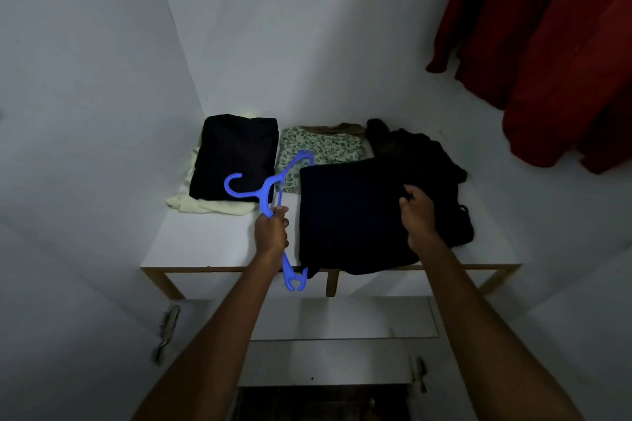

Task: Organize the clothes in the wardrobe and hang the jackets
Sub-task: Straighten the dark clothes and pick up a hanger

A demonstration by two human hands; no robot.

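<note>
Left hand (pixel 272 232) has its grip curled round the lower arm of a blue plastic hanger (pixel 270 202), held tilted above the white wardrobe shelf (pixel 205 239), hook toward 10 o'clock. Right hand (pixel 418 207) has its grip pinching the top of a dark folded garment (pixel 349 215), which lies at the shelf's front right, its lower edge drooping over the shelf lip. Toward 12 o'clock: a folded black garment (pixel 236 155) stacked on a cream cloth (pixel 212 205), a leaf-print garment (pixel 325 147), a crumpled black heap (pixel 427 154); red garments (pixel 547 61) hang at 2 o'clock.
</note>
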